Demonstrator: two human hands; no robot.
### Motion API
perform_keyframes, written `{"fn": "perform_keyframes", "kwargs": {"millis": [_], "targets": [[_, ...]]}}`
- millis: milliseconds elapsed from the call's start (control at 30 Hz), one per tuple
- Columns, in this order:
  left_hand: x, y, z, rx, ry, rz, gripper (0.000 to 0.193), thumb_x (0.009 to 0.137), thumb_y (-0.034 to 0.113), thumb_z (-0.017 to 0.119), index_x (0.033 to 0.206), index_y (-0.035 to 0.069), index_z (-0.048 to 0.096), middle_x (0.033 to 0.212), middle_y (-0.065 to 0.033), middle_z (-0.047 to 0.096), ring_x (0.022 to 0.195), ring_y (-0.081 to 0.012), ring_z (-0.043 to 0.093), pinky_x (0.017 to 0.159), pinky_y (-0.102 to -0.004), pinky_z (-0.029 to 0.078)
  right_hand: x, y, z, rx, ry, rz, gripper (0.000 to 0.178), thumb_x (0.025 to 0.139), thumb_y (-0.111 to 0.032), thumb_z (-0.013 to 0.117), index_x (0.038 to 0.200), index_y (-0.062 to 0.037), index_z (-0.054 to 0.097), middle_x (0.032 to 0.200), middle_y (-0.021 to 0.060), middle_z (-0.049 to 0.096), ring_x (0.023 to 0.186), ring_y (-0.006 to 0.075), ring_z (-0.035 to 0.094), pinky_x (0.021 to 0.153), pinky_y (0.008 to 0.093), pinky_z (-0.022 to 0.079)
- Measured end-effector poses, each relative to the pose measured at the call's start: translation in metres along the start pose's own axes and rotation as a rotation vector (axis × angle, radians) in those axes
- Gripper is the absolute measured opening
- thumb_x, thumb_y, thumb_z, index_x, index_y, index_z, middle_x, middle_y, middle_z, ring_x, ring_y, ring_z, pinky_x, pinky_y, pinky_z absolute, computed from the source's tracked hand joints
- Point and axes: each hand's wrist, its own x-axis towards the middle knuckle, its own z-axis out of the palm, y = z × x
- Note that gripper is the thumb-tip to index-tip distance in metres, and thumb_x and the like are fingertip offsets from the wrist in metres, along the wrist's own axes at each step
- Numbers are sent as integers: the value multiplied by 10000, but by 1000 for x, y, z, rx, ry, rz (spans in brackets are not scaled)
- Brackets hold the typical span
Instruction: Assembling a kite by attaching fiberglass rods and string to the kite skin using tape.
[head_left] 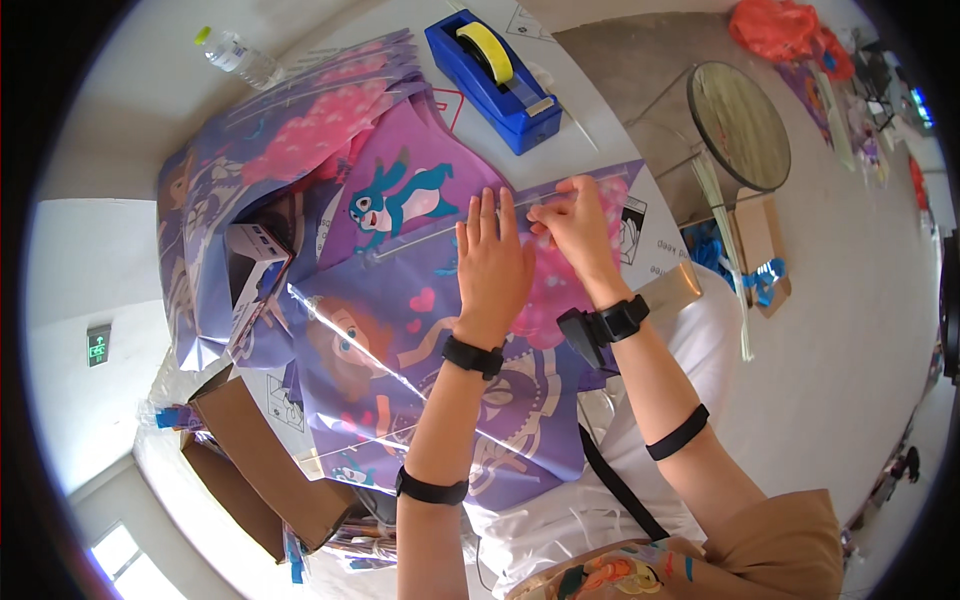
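A purple printed plastic sheet [350,400] with cartoon figures and pink shapes lies in front of me, its lower part hanging over my lap. A thin pale rod [425,240] runs along its upper edge. My left hand [493,272] presses flat on the sheet with its fingers stretched over the rod line. Just right of it, my right hand [578,232] has thumb and fingers pinched together at the sheet's upper edge; whatever they hold is too small to make out. Beyond the hands stands a blue tape dispenser [490,85] with a yellow core.
More printed sheets [300,130] are piled at the far left, near a clear bottle [238,58] with a green cap. A small open carton [258,270] sits among them. A cardboard box [270,460] stands lower left. To the right is a round stool [740,125].
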Motion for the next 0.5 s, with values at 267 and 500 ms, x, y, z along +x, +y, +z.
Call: {"fn": "perform_keyframes", "kwargs": {"millis": [267,500], "targets": [[7,2,6,-189,65,-22,626,870,51,557,1455,-24,347,1489,-233,379,1379,-395,367,1115,-445,370,5,2,0,-131,-26,5,326,821,23,657,1045,23,419,761,152,666,647,239,697,563,323,510],[10,9,7,-36,82,9,617,840,47,581,1438,98,442,1432,-211,427,1318,-386,426,1061,-452,424,11,7,-1,-170,19,-2,315,797,-7,682,997,33,442,764,150,646,676,231,695,584,328,527]]}}
